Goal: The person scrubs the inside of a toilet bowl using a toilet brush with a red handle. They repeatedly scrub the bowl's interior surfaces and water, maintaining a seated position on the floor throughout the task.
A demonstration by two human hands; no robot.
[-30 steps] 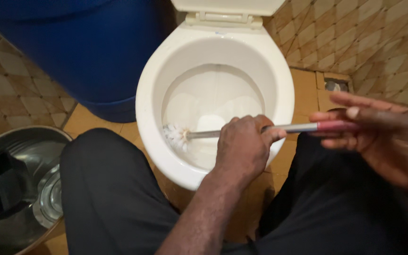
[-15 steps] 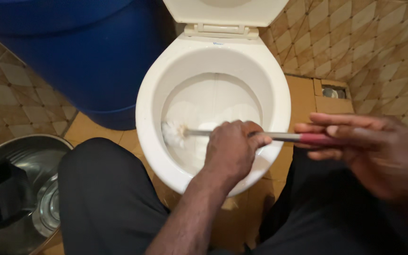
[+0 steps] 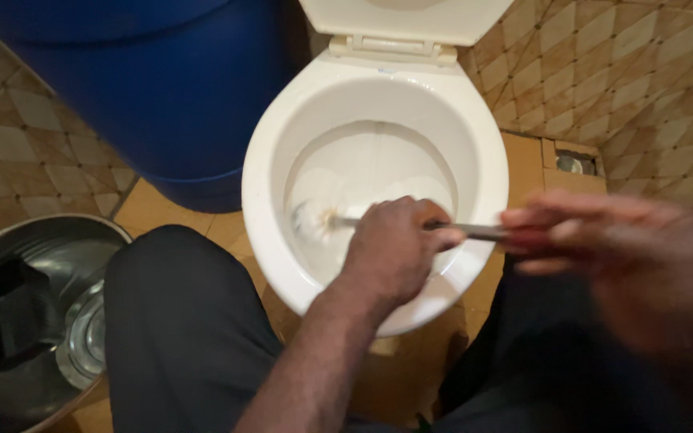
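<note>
- Tan diamond-tiled walls [image 3: 643,72] and an orange floor [image 3: 523,160] close in a small room
- A blue barrel [image 3: 162,88] stands left of the white toilet [image 3: 262,168], lid up; a steel basin [image 3: 58,313] sits at lower left
- Brush [image 3: 318,218]: blurred white bristles low inside the bowl, metal shaft crossing the rim, red grip at the right
- Left hand [image 3: 395,248], fingers wrapped round the shaft; right hand [image 3: 627,256] blurred, fingers curled about the grip

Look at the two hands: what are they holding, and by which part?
Both hold one toilet brush. The left hand grips the metal shaft just behind the bristles; the right hand, blurred, holds the red handle end.
</note>
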